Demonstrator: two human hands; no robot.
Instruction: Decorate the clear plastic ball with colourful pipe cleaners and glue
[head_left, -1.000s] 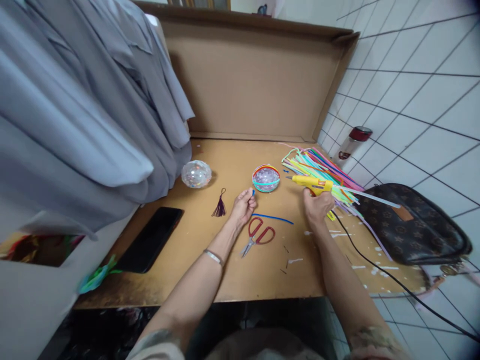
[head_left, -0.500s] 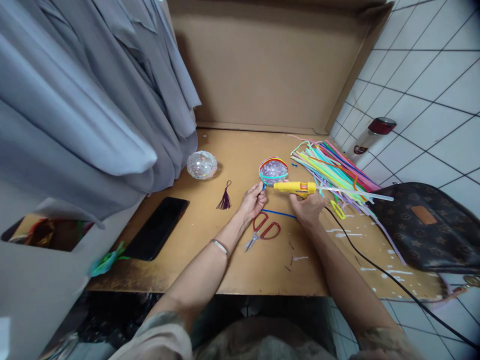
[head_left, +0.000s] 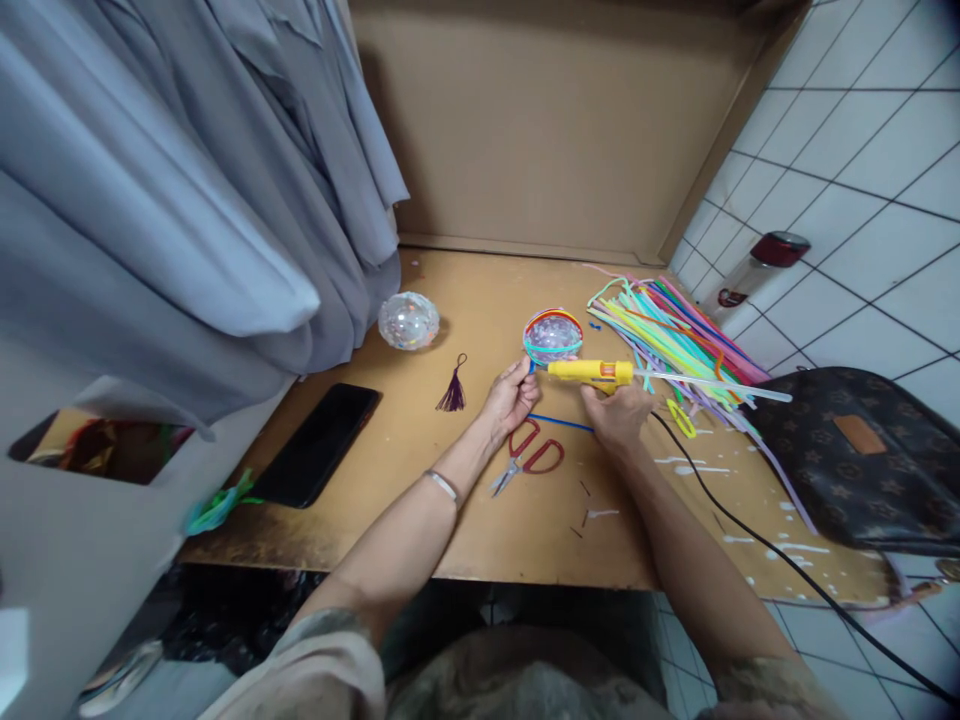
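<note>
My left hand (head_left: 513, 398) is closed in a pinch on a blue pipe cleaner (head_left: 533, 366), whose end shows above the fingertips. My right hand (head_left: 619, 412) grips a yellow glue gun (head_left: 592, 372), its nozzle pointing left at that blue end. From the back of the gun a long clear glue stick (head_left: 750, 388) sticks out. Just beyond the fingertips sits a clear, bowl-like half ball (head_left: 553, 338) ringed with red, yellow and turquoise strips. Another blue length (head_left: 562, 422) runs between the hands; whether it joins the pinched piece is hidden. Red-handled scissors (head_left: 516, 465) lie open below.
A clear ball (head_left: 409, 321), a purple tassel (head_left: 453, 388) and a black phone (head_left: 319, 445) lie to the left. Many coloured pipe cleaners (head_left: 667, 330) are heaped at right, near a dark bag (head_left: 870, 480). The gun's black cord (head_left: 720, 505) crosses the table's right side.
The view has shifted slightly. Both hands keep their holds, and the glue gun's nozzle stays close by the blue pipe cleaner.
</note>
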